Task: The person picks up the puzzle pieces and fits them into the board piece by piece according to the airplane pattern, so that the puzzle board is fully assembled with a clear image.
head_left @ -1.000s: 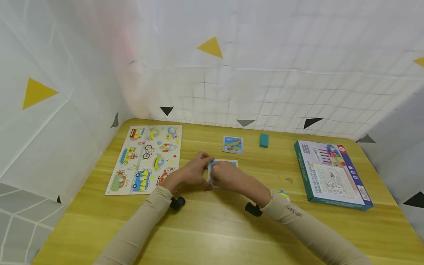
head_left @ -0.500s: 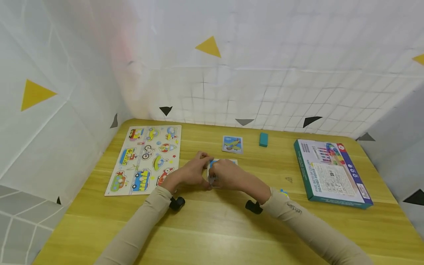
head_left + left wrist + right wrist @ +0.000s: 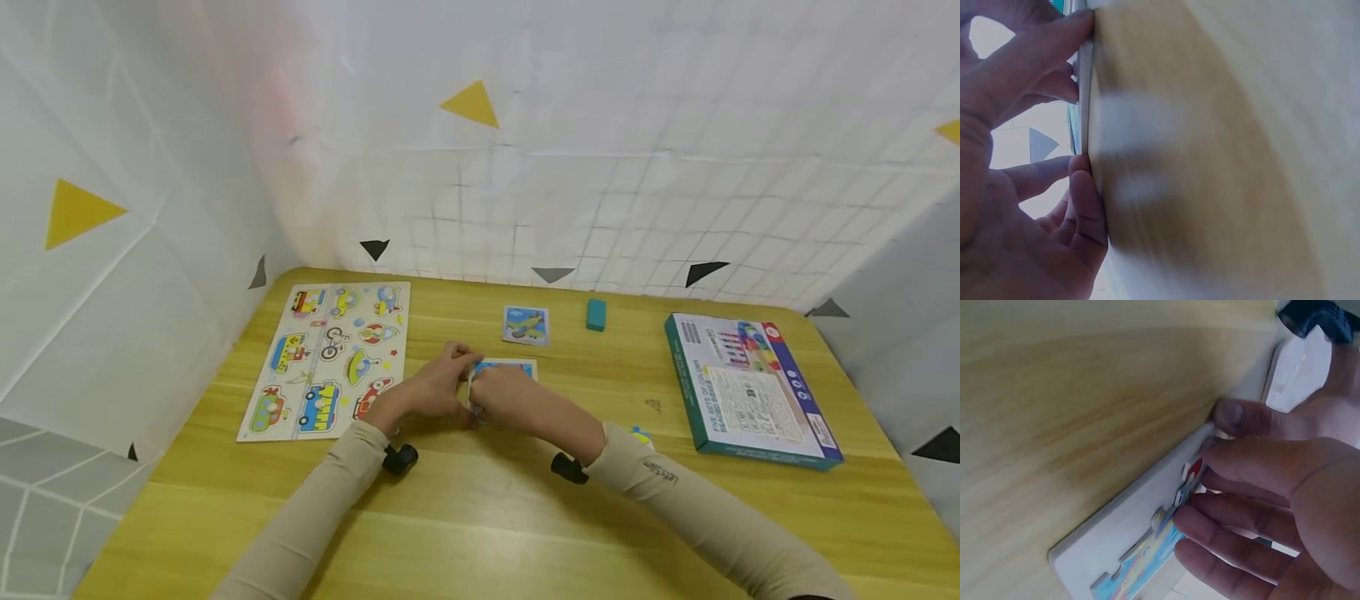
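Between both hands on the wooden table lies a small jigsaw board (image 3: 1116, 522) with a white border and a blue picture; the head view shows only its far edge (image 3: 525, 365). My left hand (image 3: 438, 387) holds the board's left side between thumb and fingers, its fingertips at the edge in the left wrist view. My right hand (image 3: 517, 400) is curled over the board. Its thumb and fingers pinch a small jigsaw piece with red on it (image 3: 1194, 470), partly hidden by the fingers. Behind the board lies an airplane picture card (image 3: 527, 325).
A large wooden vehicle puzzle (image 3: 307, 377) lies to the left. A teal block (image 3: 596, 315) sits at the back, and a flat toy box (image 3: 753, 392) is on the right. By the right sleeve, a yellow and blue piece (image 3: 642, 436) is partly covered.
My right hand has shifted and turned slightly over the jigsaw board, moving a little left. My left hand stays at the board's left side.
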Available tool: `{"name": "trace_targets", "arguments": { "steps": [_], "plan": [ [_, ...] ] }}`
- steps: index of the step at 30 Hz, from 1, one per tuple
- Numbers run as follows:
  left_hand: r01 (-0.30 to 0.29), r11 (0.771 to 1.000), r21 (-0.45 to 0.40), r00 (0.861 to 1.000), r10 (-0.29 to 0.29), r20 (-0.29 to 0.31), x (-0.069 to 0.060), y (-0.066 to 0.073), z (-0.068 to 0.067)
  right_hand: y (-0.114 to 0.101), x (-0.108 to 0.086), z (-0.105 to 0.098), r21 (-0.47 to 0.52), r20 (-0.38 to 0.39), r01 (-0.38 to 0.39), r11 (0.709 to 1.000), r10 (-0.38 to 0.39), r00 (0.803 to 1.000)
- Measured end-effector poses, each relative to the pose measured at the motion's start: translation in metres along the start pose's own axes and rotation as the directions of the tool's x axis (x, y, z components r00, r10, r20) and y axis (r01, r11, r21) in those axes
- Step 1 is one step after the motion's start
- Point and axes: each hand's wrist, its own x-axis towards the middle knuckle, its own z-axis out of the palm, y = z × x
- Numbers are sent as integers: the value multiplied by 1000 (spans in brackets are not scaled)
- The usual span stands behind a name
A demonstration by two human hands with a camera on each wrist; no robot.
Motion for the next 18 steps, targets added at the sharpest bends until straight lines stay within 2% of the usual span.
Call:
{"name": "trace_targets", "arguments": {
  "steps": [4, 8, 12, 18],
  "plan": [
    [-8, 1000, -4, 1000, 8, -2, 2, 1, 0, 2, -5, 3, 24, -31, -3, 1000, 4, 999],
    [-2, 1000, 3, 1000, 2, 10, 1, 2, -1, 13, -8, 9, 122, -62, 13, 992, -5, 998],
    [3, 1000, 19, 1000, -3, 20, 0, 3, -2, 19, -9, 12, 193, -84, -10, 981, 27, 996],
    [18, 1000, 16, 1000, -18, 21, 0, 1, -1, 19, -9, 13, 202, -92, -5, 979, 24, 995]
  ]
}}
